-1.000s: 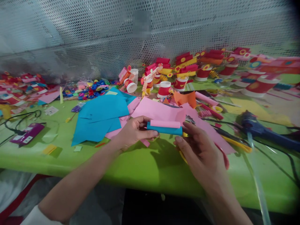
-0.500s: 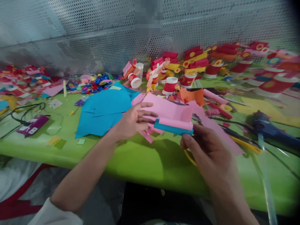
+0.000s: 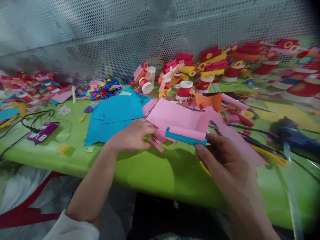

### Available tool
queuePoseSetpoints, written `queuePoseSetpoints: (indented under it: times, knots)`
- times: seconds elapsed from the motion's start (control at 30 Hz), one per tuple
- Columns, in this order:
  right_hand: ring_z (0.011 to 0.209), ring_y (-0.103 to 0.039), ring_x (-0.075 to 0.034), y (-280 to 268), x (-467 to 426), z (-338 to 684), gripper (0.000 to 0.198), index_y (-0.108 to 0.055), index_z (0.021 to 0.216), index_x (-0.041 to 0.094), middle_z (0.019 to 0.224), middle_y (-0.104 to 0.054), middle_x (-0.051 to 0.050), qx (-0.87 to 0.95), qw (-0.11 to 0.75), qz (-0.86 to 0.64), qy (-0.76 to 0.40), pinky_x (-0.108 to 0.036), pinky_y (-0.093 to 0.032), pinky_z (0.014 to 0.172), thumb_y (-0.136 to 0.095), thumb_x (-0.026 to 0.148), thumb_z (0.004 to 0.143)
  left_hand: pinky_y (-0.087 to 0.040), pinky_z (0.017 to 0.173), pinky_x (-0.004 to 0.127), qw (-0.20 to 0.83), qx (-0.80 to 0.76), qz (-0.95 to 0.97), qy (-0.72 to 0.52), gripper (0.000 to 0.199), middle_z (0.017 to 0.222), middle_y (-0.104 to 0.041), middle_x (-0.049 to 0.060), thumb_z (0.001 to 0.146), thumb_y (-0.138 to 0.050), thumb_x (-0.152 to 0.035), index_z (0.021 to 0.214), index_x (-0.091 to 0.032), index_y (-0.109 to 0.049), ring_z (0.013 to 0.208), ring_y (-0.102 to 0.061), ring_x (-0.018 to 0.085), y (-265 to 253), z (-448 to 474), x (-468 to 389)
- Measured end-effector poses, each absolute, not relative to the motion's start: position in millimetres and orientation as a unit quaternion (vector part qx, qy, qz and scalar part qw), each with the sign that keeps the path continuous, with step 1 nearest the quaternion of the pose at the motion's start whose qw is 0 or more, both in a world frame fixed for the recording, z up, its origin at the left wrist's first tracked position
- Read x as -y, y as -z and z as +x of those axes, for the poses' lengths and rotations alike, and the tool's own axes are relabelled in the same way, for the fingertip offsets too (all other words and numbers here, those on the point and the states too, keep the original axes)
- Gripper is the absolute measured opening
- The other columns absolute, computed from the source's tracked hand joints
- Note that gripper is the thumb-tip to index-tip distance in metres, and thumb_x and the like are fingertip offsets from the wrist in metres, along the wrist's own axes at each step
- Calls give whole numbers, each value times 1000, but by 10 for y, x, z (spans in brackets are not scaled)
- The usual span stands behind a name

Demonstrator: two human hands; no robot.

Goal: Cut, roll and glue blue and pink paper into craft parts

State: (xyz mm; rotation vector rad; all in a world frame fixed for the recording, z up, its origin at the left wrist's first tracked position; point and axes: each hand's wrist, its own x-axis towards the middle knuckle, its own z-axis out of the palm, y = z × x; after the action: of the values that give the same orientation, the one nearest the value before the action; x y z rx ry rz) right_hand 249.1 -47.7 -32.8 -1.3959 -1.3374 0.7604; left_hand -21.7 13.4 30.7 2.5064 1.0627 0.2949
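My right hand [image 3: 225,158] pinches one end of a pair of joined paper rolls between thumb and fingers. The pair is a blue paper roll [image 3: 183,138] with a thinner pink paper roll [image 3: 187,133] lying along its top, held level above the table. My left hand [image 3: 133,135] is lowered over small pink paper strips [image 3: 157,145], its fingers bent down and its thumb apart from them. Whether the fingertips touch a strip is hidden. Behind the rolls lies a curled pink paper sheet [image 3: 177,115]. Left of it are blue paper sheets [image 3: 115,113].
A dark blue glue gun [image 3: 297,136] with a clear glue stick lies at the right, near yellow-handled scissors [image 3: 268,155]. Red paper cups [image 3: 185,90] with paper rolls line the back, before a perforated metal panel [image 3: 120,40]. A purple power box [image 3: 43,132] with cables lies left.
My left hand has moved down and slightly left, from beside the rolls to the pink strips, its fingers bending. My right hand keeps the rolls. The view has shifted slightly.
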Motion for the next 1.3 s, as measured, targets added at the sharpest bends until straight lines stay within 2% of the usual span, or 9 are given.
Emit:
queuePoseSetpoints:
  times: [0.2,0.33,0.47,0.6,0.7,0.8,1.03,1.17,1.3]
  knots:
    - [66,-69,-18,287,476,2483,44,-71,119,26,79,-73,-1,578,497,-582,-284,-31,-57,58,-77,53,85,-43,107,43,193,-387,899,-76,23,118,-74,7,87,-70,-16,103,-26,-82,121,-64,28,-303,-230,-143]
    - [66,-69,-18,304,484,2505,41,-69,123,28,85,-74,-2,606,480,-572,-275,-32,-55,57,-74,51,89,-45,108,38,276,-377,876,-118,19,123,-75,7,94,-70,-27,108,-28,-83,127,-63,26,-373,-327,-122]
    - [70,-68,-18,336,474,2508,40,-68,126,30,95,-75,-4,632,460,-562,-271,-33,-55,59,-71,50,91,-51,90,32,338,-443,818,-144,24,116,-79,5,96,-69,-43,108,-27,-82,109,-71,24,-434,-410,-95]
    - [71,-68,-19,317,472,2489,41,-68,126,30,94,-74,-3,638,450,-554,-288,-33,-56,62,-71,51,91,-48,68,28,323,-530,765,-174,32,101,-79,4,95,-67,-53,104,-25,-81,82,-70,19,-438,-437,-102]
    - [73,-68,-17,276,480,2473,38,-68,127,31,96,-74,-3,660,440,-546,-268,-31,-56,61,-69,47,93,-50,74,28,313,-533,742,-259,33,103,-78,4,93,-71,-53,103,-23,-79,89,-69,19,-379,-430,-149]
    - [68,-66,-16,260,482,2452,36,-67,128,29,97,-75,-3,691,418,-540,-237,-30,-54,60,-68,42,94,-53,80,29,370,-493,714,-332,30,100,-77,5,90,-75,-49,100,-21,-77,91,-69,18,-296,-371,-188]
    - [65,-70,-19,352,458,2409,46,-59,136,28,101,-80,-3,744,346,-544,-177,-35,-53,59,-66,37,92,-54,70,27,539,-433,657,-300,30,93,-78,6,88,-79,-42,104,-17,-75,75,-67,14,-226,-121,-126]
    - [67,-69,-21,323,455,2404,46,-61,134,24,100,-78,-7,764,312,-544,-152,-36,-51,57,-67,40,91,-50,62,25,533,-434,660,-302,30,92,-76,5,87,-80,-40,106,-17,-76,69,-63,12,-225,-68,-100]
    - [62,-62,-16,275,473,2408,48,-61,134,22,116,-74,-12,757,348,-534,-143,-35,-50,55,-67,47,93,-51,64,25,510,-432,669,-326,35,96,-76,6,81,-85,-39,107,-18,-78,73,-65,13,-186,-53,-104]
